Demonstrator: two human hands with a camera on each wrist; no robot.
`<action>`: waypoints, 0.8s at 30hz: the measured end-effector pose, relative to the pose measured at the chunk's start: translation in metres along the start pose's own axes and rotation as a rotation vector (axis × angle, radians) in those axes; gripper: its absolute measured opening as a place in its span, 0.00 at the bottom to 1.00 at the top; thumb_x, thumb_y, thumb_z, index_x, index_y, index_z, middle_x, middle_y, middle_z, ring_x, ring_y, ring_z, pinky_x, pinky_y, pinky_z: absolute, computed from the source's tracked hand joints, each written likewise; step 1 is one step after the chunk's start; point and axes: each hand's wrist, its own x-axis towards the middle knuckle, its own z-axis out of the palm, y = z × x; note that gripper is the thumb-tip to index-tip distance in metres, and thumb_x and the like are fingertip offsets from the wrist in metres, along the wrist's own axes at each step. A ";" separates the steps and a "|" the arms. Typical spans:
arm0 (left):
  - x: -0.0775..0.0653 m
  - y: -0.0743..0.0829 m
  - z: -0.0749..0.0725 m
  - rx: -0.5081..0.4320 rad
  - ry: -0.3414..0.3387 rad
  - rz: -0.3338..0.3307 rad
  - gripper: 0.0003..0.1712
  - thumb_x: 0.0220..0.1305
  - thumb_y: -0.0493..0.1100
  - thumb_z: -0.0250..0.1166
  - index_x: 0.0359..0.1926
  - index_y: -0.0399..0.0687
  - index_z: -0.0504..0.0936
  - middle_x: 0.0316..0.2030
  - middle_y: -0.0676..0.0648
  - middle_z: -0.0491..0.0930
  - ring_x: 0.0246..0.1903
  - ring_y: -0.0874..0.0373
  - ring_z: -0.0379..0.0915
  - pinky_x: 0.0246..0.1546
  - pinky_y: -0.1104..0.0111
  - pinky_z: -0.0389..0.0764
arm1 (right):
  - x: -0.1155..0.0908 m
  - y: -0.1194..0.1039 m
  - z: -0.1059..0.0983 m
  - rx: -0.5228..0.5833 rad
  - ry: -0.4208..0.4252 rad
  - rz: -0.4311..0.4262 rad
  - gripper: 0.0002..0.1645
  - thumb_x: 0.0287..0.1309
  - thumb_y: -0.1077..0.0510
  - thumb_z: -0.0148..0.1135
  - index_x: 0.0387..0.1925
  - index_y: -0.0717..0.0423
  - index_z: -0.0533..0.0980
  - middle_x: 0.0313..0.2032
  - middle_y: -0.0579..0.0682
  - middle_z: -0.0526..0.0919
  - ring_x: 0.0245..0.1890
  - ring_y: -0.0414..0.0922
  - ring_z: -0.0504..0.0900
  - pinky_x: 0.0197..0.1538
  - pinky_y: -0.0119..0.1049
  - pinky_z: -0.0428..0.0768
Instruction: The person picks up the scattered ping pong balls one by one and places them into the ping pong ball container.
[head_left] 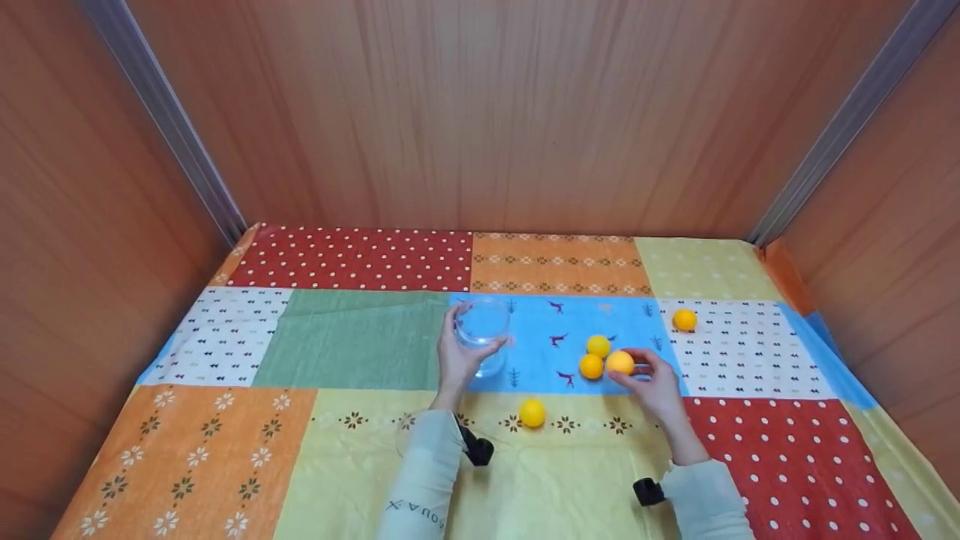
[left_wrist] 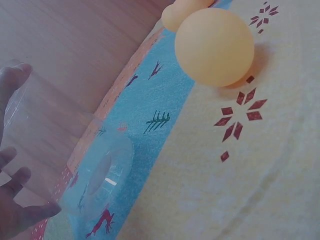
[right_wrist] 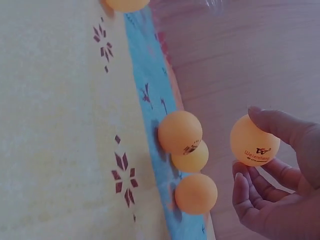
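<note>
My left hand (head_left: 457,361) grips a clear, see-through cup (head_left: 484,324) around its side, over the blue patch of cloth. In the left wrist view the cup's round base (left_wrist: 107,177) shows, and no ball is visible inside. My right hand (head_left: 658,386) pinches an orange ping-pong ball (head_left: 620,363) between thumb and fingers; printed lettering on this ball (right_wrist: 255,142) faces the right wrist camera. Just left of it, two more ping-pong balls (head_left: 598,346) lie close together on the blue patch. Nearer my body, between the hands, lies another ping-pong ball (head_left: 532,413).
One further ping-pong ball (head_left: 685,320) lies on the white patterned patch at the right. A patchwork cloth (head_left: 360,337) covers the table. Wood-grain panels (head_left: 525,112) stand behind and on both sides, with metal posts (head_left: 172,112) at the corners.
</note>
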 end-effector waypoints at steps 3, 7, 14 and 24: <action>0.000 0.000 0.000 0.004 0.004 0.008 0.51 0.31 0.50 0.77 0.59 0.48 0.61 0.55 0.47 0.67 0.55 0.46 0.61 0.53 0.54 0.64 | 0.003 -0.008 0.006 0.000 0.012 -0.053 0.27 0.46 0.59 0.66 0.49 0.64 0.70 0.44 0.58 0.74 0.40 0.51 0.71 0.43 0.34 0.72; 0.001 0.000 0.000 0.005 0.005 0.004 0.50 0.32 0.47 0.77 0.59 0.48 0.61 0.55 0.47 0.67 0.55 0.46 0.60 0.54 0.55 0.63 | 0.009 -0.018 0.014 0.012 0.006 -0.090 0.27 0.45 0.60 0.67 0.48 0.65 0.70 0.42 0.58 0.74 0.39 0.50 0.72 0.44 0.35 0.73; 0.001 0.002 0.002 -0.022 0.006 -0.001 0.49 0.33 0.44 0.76 0.59 0.47 0.62 0.56 0.47 0.66 0.56 0.46 0.59 0.54 0.54 0.62 | 0.019 -0.034 0.026 0.020 -0.023 -0.136 0.26 0.45 0.58 0.67 0.47 0.63 0.71 0.41 0.56 0.75 0.39 0.52 0.73 0.42 0.32 0.73; 0.001 0.002 0.001 -0.022 0.010 -0.002 0.49 0.33 0.45 0.76 0.59 0.47 0.61 0.56 0.48 0.67 0.56 0.47 0.59 0.55 0.55 0.61 | 0.030 -0.062 0.048 0.041 -0.037 -0.198 0.26 0.43 0.57 0.68 0.46 0.62 0.72 0.40 0.55 0.76 0.36 0.50 0.74 0.40 0.34 0.74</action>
